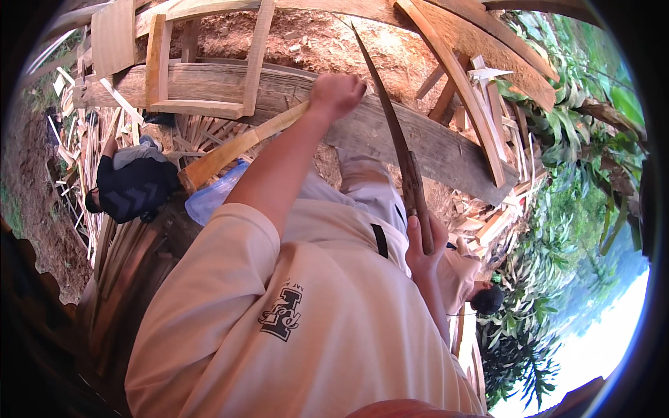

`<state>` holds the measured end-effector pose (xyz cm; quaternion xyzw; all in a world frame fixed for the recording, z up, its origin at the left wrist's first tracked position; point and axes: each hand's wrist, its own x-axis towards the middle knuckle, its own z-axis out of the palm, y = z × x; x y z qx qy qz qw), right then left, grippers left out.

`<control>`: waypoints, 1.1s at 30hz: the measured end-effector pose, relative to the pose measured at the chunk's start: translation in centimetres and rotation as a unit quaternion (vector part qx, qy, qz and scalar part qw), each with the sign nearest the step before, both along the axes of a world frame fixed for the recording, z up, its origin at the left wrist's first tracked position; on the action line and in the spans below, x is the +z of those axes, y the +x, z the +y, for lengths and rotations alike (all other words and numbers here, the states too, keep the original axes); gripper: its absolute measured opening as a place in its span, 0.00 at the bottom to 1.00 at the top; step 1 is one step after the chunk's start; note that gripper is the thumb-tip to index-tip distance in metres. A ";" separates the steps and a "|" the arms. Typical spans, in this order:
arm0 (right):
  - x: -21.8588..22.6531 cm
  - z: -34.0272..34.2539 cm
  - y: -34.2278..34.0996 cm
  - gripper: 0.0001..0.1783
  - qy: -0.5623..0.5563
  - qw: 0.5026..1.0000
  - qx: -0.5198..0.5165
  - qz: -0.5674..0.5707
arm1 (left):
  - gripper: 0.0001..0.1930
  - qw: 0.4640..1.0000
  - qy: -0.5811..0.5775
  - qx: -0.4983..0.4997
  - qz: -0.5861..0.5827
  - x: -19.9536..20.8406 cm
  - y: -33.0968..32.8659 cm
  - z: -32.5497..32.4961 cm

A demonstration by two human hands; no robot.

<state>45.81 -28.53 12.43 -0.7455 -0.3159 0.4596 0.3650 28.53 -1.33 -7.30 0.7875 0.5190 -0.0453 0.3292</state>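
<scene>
My left hand [339, 95] is closed in a fist over the thick weathered plank. A pale wooden strip [244, 143] runs from it down to the left, its near end passing behind my wrist. My right hand [424, 245], close to my right side, grips the lower end of a long machete by its wooden handle [412, 182]. The dark, narrow machete blade [382, 90] points up and away, its tip beyond my left fist. Part of the right hand's grip is hidden behind the handle.
The thick weathered plank [439, 150] lies across in front of me, with a wooden frame [202, 108] on its left part. A person in a dark shirt [136, 182] is at the left among piled strips; another person [484, 296] is behind my right arm. Leafy plants [557, 132] grow at right.
</scene>
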 end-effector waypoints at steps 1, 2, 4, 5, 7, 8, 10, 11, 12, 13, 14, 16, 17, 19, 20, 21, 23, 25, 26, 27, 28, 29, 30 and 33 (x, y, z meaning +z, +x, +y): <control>-0.3 0.2 -0.1 0.16 0.008 1.000 -0.001 -0.002 | 0.27 1.000 -0.002 -0.004 0.006 0.1 0.0 0.1; -0.6 0.3 -0.2 0.16 0.017 1.000 -0.001 -0.004 | 0.27 1.000 -0.004 -0.007 0.012 0.2 0.0 0.2; -1.3 0.0 -0.3 0.16 0.021 1.000 0.013 -0.020 | 0.28 1.000 -0.007 -0.013 0.015 0.0 0.0 0.1; -1.9 -0.3 -0.1 0.16 0.019 0.999 0.029 -0.033 | 0.28 1.000 -0.004 -0.015 0.012 -0.4 0.0 0.2; -2.3 -0.4 0.2 0.16 0.039 0.997 0.041 -0.049 | 0.30 1.000 -0.005 -0.019 0.014 -0.8 -0.1 0.1; -1.9 -0.2 0.0 0.16 0.058 0.996 0.037 -0.052 | 0.32 1.000 -0.010 -0.022 0.018 -0.9 -0.2 0.0; -2.2 -0.2 0.1 0.16 0.076 0.995 0.040 -0.056 | 0.33 0.999 -0.026 -0.034 0.033 -0.7 -0.3 0.0; -2.6 -0.4 0.5 0.16 0.076 0.994 0.048 -0.058 | 0.33 0.998 -0.035 -0.041 0.043 -0.7 -0.2 0.3; -3.1 -0.4 0.8 0.16 0.079 0.994 0.053 -0.063 | 0.32 0.996 -0.043 -0.052 0.051 -0.6 0.0 0.7; -3.4 -0.5 1.0 0.17 0.101 0.989 0.069 -0.078 | 0.31 0.997 -0.038 -0.052 0.050 -0.5 0.1 0.8; -3.7 -0.5 1.2 0.18 0.123 0.984 0.085 -0.093 | 0.29 0.997 -0.034 -0.052 0.050 -0.3 0.2 0.8; -3.8 -0.9 1.4 0.21 0.147 0.979 0.092 -0.105 | 0.26 0.999 -0.011 -0.033 0.022 -0.6 -0.2 0.3; -3.1 -1.5 1.5 0.23 0.147 0.980 0.082 -0.103 | 0.25 1.000 0.005 -0.015 -0.008 -1.1 -0.4 -0.1; -2.9 -1.9 1.8 0.27 0.145 0.986 0.058 -0.064 | 0.23 0.998 0.032 0.000 -0.048 -1.1 -0.6 -0.6; -3.2 -1.9 2.0 0.29 0.146 0.988 0.043 -0.027 | 0.22 0.997 0.046 -0.003 -0.059 -1.2 -0.8 -0.4; -3.3 -2.2 2.0 0.30 0.143 0.989 0.026 0.010 | 0.21 0.996 0.055 -0.007 -0.070 -0.9 -0.8 -0.6; -5.6 -0.8 1.1 0.29 0.173 0.984 -0.005 0.034 | 0.22 0.997 0.036 -0.006 -0.066 -0.8 -0.6 -0.6; -7.9 2.3 -0.3 0.28 0.187 0.981 -0.029 0.045 | 0.24 0.998 0.030 -0.006 -0.055 -1.0 -0.5 -0.5; -9.1 4.1 -0.9 0.27 0.191 0.980 -0.034 0.048 | 0.24 0.998 0.032 -0.007 -0.047 -1.1 -0.5 -0.5; -10.3 5.5 -1.6 0.26 0.195 0.978 -0.043 0.054 | 0.25 0.999 0.035 -0.006 -0.039 -1.2 -0.6 -0.5; -11.5 6.6 -2.2 0.25 0.198 0.977 -0.054 0.058 | 0.26 0.999 0.024 -0.012 -0.025 -1.0 -0.4 -0.5; -12.5 7.6 -2.9 0.24 0.201 0.975 -0.067 0.065 | 0.26 1.000 0.014 -0.018 -0.010 -0.9 -0.3 -0.4; -13.3 8.6 -3.5 0.24 0.202 0.974 -0.078 0.071 | 0.27 1.000 0.001 -0.023 0.004 -0.6 0.0 -0.3; -15.3 10.4 -3.9 0.23 0.194 0.973 -0.087 0.087 | 0.27 0.999 -0.005 -0.017 0.031 -0.2 0.4 -0.1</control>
